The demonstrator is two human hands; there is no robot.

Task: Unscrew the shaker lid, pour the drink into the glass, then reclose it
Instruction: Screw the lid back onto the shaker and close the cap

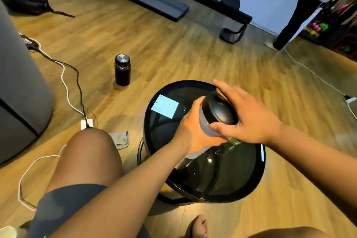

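The shaker [206, 124] has a translucent grey body and a black domed lid [218, 108] with a gold cap. It is held above the round black glass table [249, 181]. My left hand [191, 129] wraps around the shaker body from the left. My right hand [245, 116] grips the black lid from the right, thumb at the lid's lower rim. Yellowish liquid shows at the shaker's bottom [234, 141]. No drinking glass is in sight; my hands hide part of the tabletop.
A white paper square [165, 106] lies on the table's far left. On the wood floor stand a black thermos [122, 69], a white charger with cables [87, 123], and a grey cloth [120, 139]. My bare knee [88, 152] is left of the table. A person's leg [295, 19] is at far right.
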